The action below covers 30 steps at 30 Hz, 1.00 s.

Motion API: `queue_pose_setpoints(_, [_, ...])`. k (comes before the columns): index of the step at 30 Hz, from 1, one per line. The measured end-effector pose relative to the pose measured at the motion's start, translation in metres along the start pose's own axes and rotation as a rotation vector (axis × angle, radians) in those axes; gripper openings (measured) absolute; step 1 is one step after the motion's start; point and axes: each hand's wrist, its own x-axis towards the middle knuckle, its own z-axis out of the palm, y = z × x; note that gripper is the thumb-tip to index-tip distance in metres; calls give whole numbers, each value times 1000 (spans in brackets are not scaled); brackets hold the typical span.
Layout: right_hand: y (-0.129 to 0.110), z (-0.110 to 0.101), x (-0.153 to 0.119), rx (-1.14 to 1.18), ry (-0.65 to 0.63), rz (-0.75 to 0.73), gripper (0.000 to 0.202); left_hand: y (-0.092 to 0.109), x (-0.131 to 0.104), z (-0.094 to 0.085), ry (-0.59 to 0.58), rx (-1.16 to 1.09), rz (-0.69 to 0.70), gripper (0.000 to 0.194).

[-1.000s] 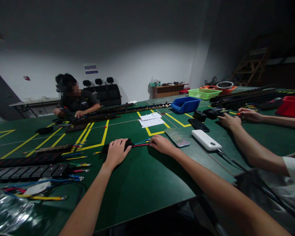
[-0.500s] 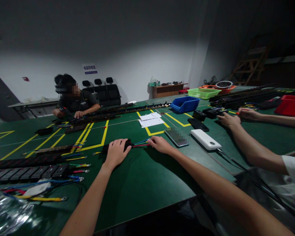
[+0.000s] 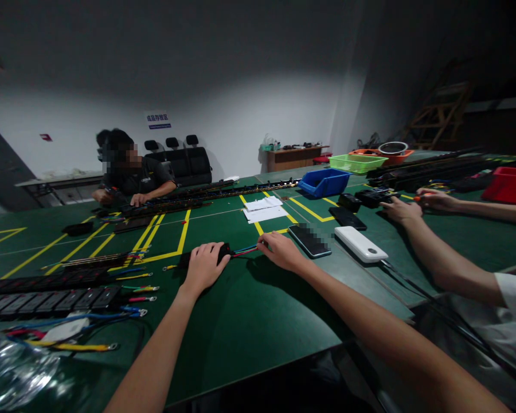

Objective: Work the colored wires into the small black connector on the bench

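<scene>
My left hand (image 3: 205, 265) is wrapped over a black module (image 3: 183, 260) lying on the green table, its fingers across the top and the thumb along the near side. A short yellow lead (image 3: 169, 268) sticks out of the module's left end. From the right end run thin blue and red wires (image 3: 244, 251). Their far ends are pinched in the fingertips of my right hand (image 3: 282, 251), which hides them. A smartphone (image 3: 309, 240) lies just beyond my right hand.
At left lie rows of black modules (image 3: 55, 303) with lugged cables and clear plastic (image 3: 15, 370). A white power bank (image 3: 361, 245), papers (image 3: 264, 210) and a blue bin (image 3: 324, 182) are at right. One co-worker's hands (image 3: 406, 213) work at right; another person (image 3: 141, 178) sits across.
The fingers of my right hand have shifted slightly left along the wires and look less curled. The wires now run closer together. My left hand has stayed on the module.
</scene>
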Motion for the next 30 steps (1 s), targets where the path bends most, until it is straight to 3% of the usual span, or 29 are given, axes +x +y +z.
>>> queue_pose_setpoints(6, [5,1,1,-67,9,53,26,-1,0,1,4,-7,5,54])
queue_pose_setpoints(12, [-3,0,1,-110,-106,120,29,-1,0,1,-8,-14,0,55])
queue_pose_setpoints(17, [-5,1,1,-3,-103,114,30,0,0,0,-14,-11,-5,54])
queue_pose_setpoints(21, [1,7,4,203,-52,179,30,0,0,0,-13,-16,-4,54])
queue_pose_setpoints(25, [8,10,7,398,92,263,32,0,0,-1,-33,-18,-11,54])
queue_pose_setpoints(30, [6,4,8,520,193,169,36,0,-1,1,0,-3,4,53])
